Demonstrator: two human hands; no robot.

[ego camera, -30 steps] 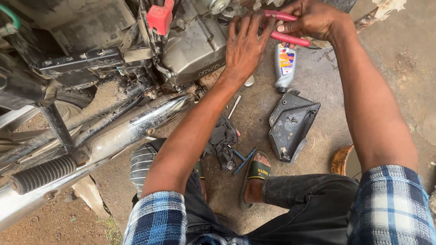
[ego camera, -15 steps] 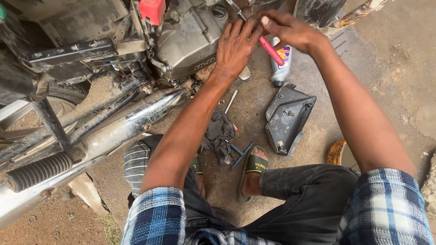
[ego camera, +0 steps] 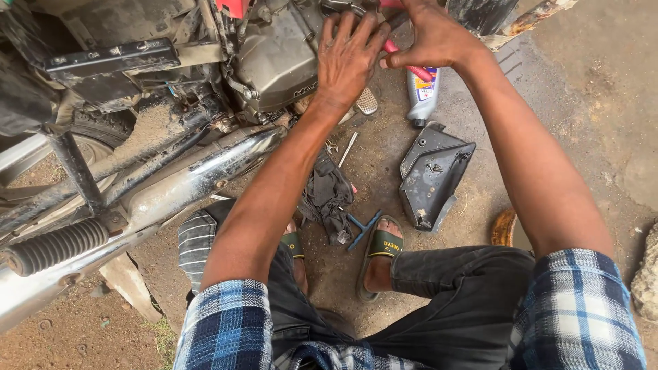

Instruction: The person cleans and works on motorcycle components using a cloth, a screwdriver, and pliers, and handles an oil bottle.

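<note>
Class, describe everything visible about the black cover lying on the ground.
The black cover is an angular, roughly triangular panel, plastic-looking, dusty and scuffed. It lies inner side up on the ground, showing a raised rim and small fittings inside. It sits just below the oil bottle, right of the rag, above the person's sandalled foot. No hand touches it.

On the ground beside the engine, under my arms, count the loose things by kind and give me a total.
Oil bottle: 1
Black side cover: 1
Dark rag: 1
Spanner: 1
Blue cross-shaped tool: 1
Total: 5
Apart from these, the right hand grips a red-handled tool, and the left hand rests on the engine.
</note>
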